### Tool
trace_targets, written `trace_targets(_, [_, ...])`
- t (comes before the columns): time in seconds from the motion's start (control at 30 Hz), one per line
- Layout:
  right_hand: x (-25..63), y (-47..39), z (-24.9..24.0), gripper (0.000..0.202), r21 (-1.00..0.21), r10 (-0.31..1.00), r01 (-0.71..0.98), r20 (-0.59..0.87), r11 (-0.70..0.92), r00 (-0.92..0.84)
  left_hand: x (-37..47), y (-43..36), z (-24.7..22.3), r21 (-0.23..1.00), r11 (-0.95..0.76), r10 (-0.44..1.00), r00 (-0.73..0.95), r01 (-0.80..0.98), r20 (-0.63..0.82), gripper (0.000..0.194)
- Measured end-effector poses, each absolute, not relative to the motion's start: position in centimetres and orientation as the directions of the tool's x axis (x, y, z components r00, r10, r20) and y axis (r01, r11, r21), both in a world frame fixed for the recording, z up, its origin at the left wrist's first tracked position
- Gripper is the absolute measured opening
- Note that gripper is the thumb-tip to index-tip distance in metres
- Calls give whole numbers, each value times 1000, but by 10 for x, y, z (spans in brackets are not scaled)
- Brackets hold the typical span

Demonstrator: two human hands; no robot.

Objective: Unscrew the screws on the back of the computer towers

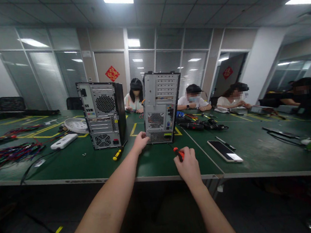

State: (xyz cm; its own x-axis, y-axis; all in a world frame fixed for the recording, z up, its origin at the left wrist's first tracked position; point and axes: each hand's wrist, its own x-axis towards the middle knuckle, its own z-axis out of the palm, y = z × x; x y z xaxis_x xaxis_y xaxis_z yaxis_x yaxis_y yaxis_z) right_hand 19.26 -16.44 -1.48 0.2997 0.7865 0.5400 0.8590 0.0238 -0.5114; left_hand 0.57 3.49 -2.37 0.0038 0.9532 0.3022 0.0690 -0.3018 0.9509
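Note:
A grey computer tower (150,105) stands upright on the green table with its back panel facing me. My left hand (141,141) is at the tower's lower left edge, its fingers bent against the case and partly hidden. In front of the lower right corner, my right hand (188,161) is closed round a red and black screwdriver (179,153). The screwdriver points toward the bottom of the tower; I cannot make out whether its tip touches. To the left stands a second computer tower (101,117), with a yellow and black screwdriver (118,153) lying before it.
A white power strip (64,141) and bundled wires (10,155) lie at left, near a white basket (76,125). On the right are a phone (224,151), a black power tool (190,124) and cables. Several people sit across the table (162,168).

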Motion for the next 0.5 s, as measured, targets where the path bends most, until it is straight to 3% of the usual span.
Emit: trace_targets(0.5, [192,-165,-13,11,-521,792,853,528,18,306,5,35,-23,946,-317,948,6,74,318,16])
